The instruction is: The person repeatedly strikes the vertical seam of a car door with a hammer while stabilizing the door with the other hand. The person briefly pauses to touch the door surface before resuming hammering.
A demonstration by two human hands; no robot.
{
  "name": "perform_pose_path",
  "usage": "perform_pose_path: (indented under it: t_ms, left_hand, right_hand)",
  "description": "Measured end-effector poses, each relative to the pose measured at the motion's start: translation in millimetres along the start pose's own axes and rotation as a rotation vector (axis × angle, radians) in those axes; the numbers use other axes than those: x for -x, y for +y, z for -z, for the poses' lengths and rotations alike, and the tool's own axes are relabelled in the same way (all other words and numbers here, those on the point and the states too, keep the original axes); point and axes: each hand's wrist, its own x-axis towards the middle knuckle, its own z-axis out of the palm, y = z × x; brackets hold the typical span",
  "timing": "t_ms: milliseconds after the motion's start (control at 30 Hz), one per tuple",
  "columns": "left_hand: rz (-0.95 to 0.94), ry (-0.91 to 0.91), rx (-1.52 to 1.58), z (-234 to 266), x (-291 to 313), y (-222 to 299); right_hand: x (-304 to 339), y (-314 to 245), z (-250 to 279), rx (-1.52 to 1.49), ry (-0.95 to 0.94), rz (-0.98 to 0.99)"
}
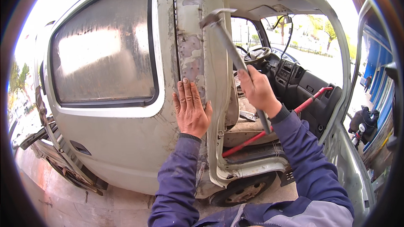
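My left hand [192, 109] lies flat on the door pillar [190, 54] of a pale grey-green truck cab, fingers stretched upward. Above the fingertips the pillar's paint is stripped in patches, and small dark marks dot the bare metal. In my right hand [257, 89] is a claw hammer [230, 44], held round its grey handle. Its head is raised up beside the pillar, in front of the open doorway, and touches nothing. The lower end of the handle sticks out below my fist.
Left of the pillar is a rear side panel with a dirty window [107, 50]. The open doorway shows a steering wheel [257, 54], a dashboard [290, 73] and a slanting red bar [248, 143]. A wheel [243, 190] sits below. At right stand an open door [351, 172] and a parked two-wheeler [362, 126].
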Motion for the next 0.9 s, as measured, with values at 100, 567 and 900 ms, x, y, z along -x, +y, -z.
perform_pose_path:
  t_ms: [100,567,900]
  left_hand:
    - [0.003,0.001,-0.006,0.2,0.0,-0.7]
    - [-0.034,-0.044,-0.013,9.5,-0.8,-4.2]
    - [0.501,-0.298,0.873,65.4,16.9,74.8]
  right_hand:
    - [-15.9,-7.4,-3.9,-0.535,-0.024,-0.321]
    - [-59.2,-30.3,-48.3,-1.046,0.061,-0.423]
    - [-77.8,-38.4,-66.7,-1.283,-0.100,-0.461]
